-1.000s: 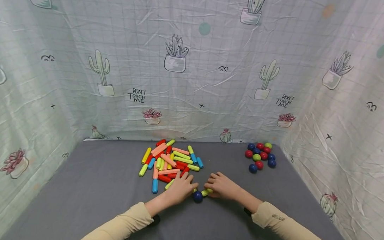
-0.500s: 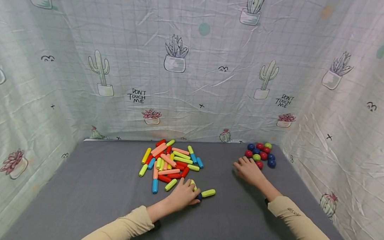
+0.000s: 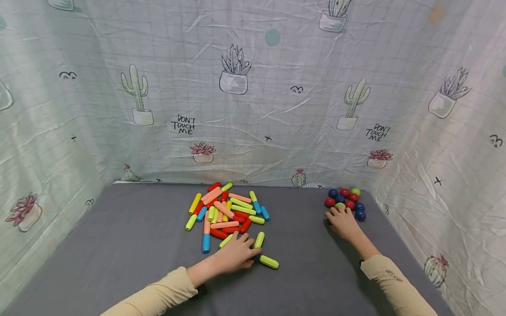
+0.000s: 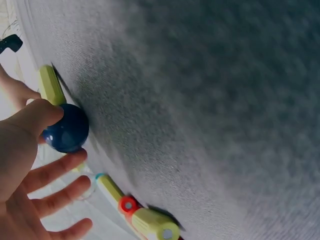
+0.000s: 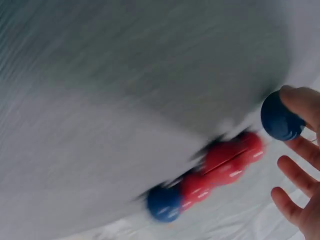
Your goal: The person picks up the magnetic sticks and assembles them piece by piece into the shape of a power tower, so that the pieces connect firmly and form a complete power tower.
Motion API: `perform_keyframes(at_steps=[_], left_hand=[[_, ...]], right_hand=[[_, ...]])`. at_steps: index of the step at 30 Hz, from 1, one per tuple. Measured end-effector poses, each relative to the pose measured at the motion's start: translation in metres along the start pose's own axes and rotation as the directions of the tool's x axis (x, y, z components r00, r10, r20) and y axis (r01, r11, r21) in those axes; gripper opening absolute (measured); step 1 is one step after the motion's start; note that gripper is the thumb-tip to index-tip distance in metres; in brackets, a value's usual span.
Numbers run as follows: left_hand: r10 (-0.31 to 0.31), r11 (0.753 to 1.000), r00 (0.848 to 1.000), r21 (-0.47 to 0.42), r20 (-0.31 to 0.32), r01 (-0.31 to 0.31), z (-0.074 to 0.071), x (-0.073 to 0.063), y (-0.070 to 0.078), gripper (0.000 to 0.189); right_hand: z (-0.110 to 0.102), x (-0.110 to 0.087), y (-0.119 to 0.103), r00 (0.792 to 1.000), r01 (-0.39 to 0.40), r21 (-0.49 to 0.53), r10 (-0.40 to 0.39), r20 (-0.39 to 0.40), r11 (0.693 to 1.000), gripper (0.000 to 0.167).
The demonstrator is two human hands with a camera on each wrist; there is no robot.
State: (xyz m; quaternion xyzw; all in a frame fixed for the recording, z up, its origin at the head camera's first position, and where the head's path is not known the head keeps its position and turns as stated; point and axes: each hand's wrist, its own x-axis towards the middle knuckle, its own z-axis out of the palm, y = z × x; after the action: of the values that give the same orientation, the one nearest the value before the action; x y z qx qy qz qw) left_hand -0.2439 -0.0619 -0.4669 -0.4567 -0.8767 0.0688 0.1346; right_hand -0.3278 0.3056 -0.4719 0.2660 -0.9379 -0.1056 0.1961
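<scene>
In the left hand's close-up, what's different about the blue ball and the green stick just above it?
Shape: the blue ball is round, while the green stick is long with flat facets. Colour: the ball is dark blue, the stick pale yellowish green. View: the left hand pinches the ball in front, whereas the stick's lower end is hidden. Both look plain, one colour each.

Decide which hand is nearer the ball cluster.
Right. The right hand is at the near edge of the ball cluster; the left hand is well left, beside the sticks.
</scene>
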Motion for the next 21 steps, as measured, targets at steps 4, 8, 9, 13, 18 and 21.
perform_keyframes(at_steps=[4, 8, 9, 13, 18, 21], left_hand=[[0.037, 0.998, 0.999, -0.048, -0.015, -0.037, 0.002, 0.0, -0.004, 0.036], [0.061, 0.994, 0.998, -0.086, -0.022, -0.063, 0.003, 0.002, -0.007, 0.036], [0.064, 0.994, 0.998, -0.093, -0.022, -0.065, 0.003, 0.002, -0.007, 0.036], [0.072, 0.994, 0.997, -0.085, -0.038, -0.075, 0.005, 0.002, -0.008, 0.035], [0.077, 0.997, 0.995, -0.02, -0.065, -0.079, 0.007, 0.001, -0.006, 0.033], [0.072, 0.997, 0.994, 0.028, -0.081, -0.07, 0.007, 0.0, -0.003, 0.032]], right_hand=[[-0.011, 0.017, -0.027, 0.998, 0.065, 0.118, -0.062, -0.031, 0.991, 0.036], [-0.022, 0.033, -0.063, 0.984, 0.175, 0.173, -0.165, -0.07, 0.969, 0.035], [-0.024, 0.037, -0.071, 0.979, 0.202, 0.181, -0.19, -0.077, 0.963, 0.035], [-0.029, 0.046, -0.098, 0.954, 0.298, 0.2, -0.288, -0.08, 0.933, 0.036], [-0.029, 0.049, -0.116, 0.936, 0.348, 0.221, -0.351, -0.028, 0.911, 0.036], [-0.027, 0.049, -0.119, 0.939, 0.335, 0.239, -0.344, -0.003, 0.911, 0.035]])
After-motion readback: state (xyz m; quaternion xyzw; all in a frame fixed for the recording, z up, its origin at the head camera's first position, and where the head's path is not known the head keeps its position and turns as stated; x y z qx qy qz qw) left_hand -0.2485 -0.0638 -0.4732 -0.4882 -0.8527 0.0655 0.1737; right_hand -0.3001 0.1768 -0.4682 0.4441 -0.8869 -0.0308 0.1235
